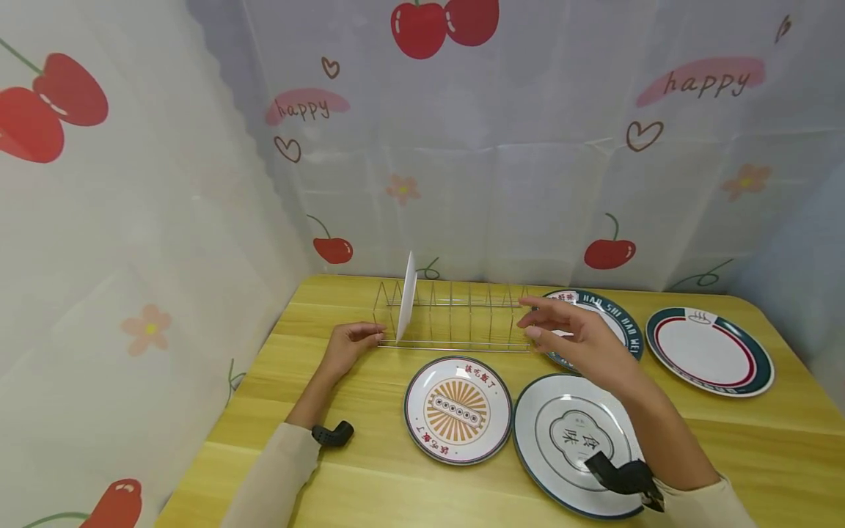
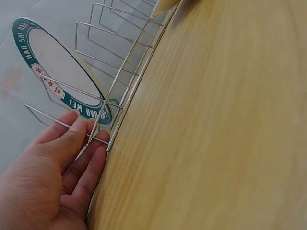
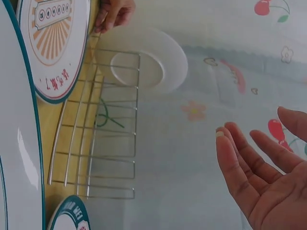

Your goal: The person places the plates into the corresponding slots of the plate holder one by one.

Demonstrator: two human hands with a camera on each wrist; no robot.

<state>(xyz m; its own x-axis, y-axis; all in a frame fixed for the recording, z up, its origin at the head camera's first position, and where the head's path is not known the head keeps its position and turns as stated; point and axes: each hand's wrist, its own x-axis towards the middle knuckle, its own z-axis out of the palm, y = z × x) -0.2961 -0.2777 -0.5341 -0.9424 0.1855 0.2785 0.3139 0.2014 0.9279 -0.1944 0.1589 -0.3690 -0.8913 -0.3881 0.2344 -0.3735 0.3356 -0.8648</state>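
A wire plate rack (image 1: 455, 343) stands near the back of the wooden table. One plate (image 1: 407, 297) is upright in its left part; the left wrist view shows this plate's white face and teal lettered rim (image 2: 24, 43). My left hand (image 1: 350, 348) is at the rack's left end, and its thumb and fingers (image 2: 72, 139) pinch the end wire. Near the rack's right end, my right hand (image 1: 581, 341) is raised with fingers extended. It holds nothing, as the right wrist view shows the palm (image 3: 268, 191) bare.
A small plate with an orange ray pattern (image 1: 458, 411) lies before the rack. Right of it lies a larger white plate (image 1: 561, 469). A teal-rimmed plate (image 1: 623, 323) is partly behind my right hand, and another plate (image 1: 709, 352) lies far right. A cherry-printed curtain (image 1: 495, 205) hangs behind.
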